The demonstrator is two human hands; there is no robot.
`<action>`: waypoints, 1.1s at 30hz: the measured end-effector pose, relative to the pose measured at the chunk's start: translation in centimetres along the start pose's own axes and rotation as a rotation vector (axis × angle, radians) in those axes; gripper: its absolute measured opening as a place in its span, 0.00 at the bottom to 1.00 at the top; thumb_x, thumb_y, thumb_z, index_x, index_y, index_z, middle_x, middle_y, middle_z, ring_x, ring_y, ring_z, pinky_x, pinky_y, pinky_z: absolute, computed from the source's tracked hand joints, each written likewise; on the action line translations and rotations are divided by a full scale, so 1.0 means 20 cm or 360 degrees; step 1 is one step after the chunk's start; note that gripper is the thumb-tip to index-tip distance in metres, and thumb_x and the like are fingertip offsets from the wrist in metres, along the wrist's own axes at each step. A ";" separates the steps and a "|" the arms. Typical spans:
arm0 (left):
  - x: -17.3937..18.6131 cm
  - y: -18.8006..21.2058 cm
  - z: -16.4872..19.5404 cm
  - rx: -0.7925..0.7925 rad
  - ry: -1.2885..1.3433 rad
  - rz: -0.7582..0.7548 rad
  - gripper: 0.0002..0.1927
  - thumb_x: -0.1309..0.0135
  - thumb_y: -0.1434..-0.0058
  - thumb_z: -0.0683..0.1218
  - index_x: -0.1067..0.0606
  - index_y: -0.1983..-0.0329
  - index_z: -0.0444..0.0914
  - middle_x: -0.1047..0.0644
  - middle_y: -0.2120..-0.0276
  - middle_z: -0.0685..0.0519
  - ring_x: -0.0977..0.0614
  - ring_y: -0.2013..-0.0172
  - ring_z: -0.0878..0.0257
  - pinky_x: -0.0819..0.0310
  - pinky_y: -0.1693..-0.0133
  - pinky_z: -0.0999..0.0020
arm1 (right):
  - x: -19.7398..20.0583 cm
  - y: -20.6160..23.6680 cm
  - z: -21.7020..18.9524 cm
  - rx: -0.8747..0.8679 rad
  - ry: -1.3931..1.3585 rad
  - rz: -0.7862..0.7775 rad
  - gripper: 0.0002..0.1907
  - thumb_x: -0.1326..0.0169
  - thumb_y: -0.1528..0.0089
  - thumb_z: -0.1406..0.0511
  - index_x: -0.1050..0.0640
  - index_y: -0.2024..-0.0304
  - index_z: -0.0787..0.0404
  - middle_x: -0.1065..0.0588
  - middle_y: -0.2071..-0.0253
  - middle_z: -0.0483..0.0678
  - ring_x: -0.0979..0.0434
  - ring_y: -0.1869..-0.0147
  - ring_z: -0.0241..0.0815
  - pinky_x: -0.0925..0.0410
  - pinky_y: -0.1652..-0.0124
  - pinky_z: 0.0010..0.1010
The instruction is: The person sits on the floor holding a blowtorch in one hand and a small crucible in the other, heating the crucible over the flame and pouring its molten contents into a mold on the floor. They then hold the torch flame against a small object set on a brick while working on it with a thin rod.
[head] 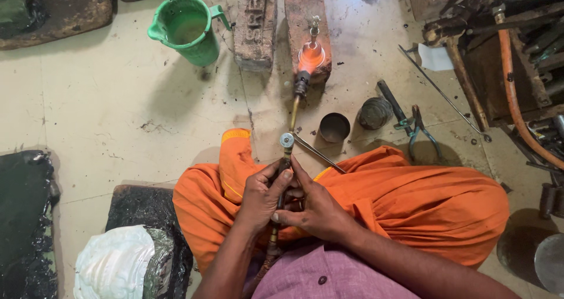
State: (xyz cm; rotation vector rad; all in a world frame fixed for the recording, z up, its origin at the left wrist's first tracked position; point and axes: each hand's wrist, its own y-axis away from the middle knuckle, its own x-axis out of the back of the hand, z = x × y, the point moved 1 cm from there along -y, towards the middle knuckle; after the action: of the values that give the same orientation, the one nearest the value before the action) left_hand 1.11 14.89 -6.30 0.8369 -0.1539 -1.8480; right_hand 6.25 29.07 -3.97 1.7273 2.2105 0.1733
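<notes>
While both hands close round its shaft over the orange-clad lap, the gas torch [292, 114] points away, its flame on a glowing piece [311, 57] on the far brick [302, 11]. The left hand [262, 196] wraps the handle; the right hand [314, 211] pinches it beside the valve. It looks rigid, metal and light, its tip hot, so it is best gripped low on the handle.

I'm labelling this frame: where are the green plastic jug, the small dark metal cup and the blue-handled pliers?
Green plastic jug [189, 32], head view, inner wall.
Small dark metal cup [334, 127], head view, its opening.
Blue-handled pliers [420, 128], head view, near the pivot.
</notes>
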 end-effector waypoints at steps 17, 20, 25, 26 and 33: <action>-0.05 -0.03 0.10 -0.0069 -0.0137 -0.0007 0.24 0.45 0.33 0.48 0.27 0.37 0.31 0.22 0.69 0.53 0.18 0.71 0.66 0.18 0.71 0.71 | 0.45 0.12 0.03 -0.0378 0.0061 0.0464 0.46 0.44 0.40 0.70 0.50 0.23 0.49 0.19 0.55 0.56 0.15 0.55 0.43 0.20 0.57 0.35; -0.11 -0.03 0.15 -0.0023 -0.0286 0.0138 0.25 0.45 0.34 0.47 0.27 0.36 0.33 0.22 0.69 0.53 0.21 0.76 0.69 0.27 0.79 0.75 | 0.63 0.14 0.09 -0.0311 0.0215 0.0650 0.41 0.44 0.38 0.69 0.45 0.24 0.52 0.18 0.54 0.55 0.15 0.54 0.42 0.22 0.58 0.32; -0.20 -0.01 0.22 -0.0068 -0.0299 0.0162 0.25 0.45 0.34 0.47 0.28 0.34 0.33 0.23 0.70 0.54 0.26 0.80 0.71 0.33 0.82 0.79 | 0.74 0.15 0.17 -0.0235 0.0235 0.0778 0.36 0.43 0.37 0.67 0.40 0.27 0.57 0.17 0.55 0.53 0.15 0.55 0.38 0.23 0.58 0.29; -0.22 0.00 0.23 -0.0077 -0.0309 0.0161 0.25 0.45 0.33 0.46 0.28 0.34 0.32 0.23 0.69 0.54 0.26 0.80 0.72 0.33 0.82 0.79 | 0.74 0.15 0.18 -0.0314 0.0334 0.0785 0.37 0.43 0.38 0.67 0.39 0.27 0.56 0.17 0.57 0.53 0.15 0.57 0.39 0.23 0.60 0.30; -0.27 0.01 0.28 -0.0174 -0.0321 0.0133 0.25 0.46 0.33 0.45 0.29 0.34 0.31 0.22 0.68 0.53 0.26 0.79 0.72 0.32 0.82 0.79 | 0.72 0.13 0.17 -0.0144 0.0889 0.0723 0.39 0.39 0.41 0.62 0.36 0.29 0.56 0.16 0.61 0.51 0.13 0.60 0.40 0.23 0.57 0.31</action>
State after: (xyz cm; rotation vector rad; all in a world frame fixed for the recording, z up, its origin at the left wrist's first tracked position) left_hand -0.98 17.84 0.49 0.5601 -0.2096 -1.8424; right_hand 6.76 43.23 -8.90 2.3131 2.0468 0.9485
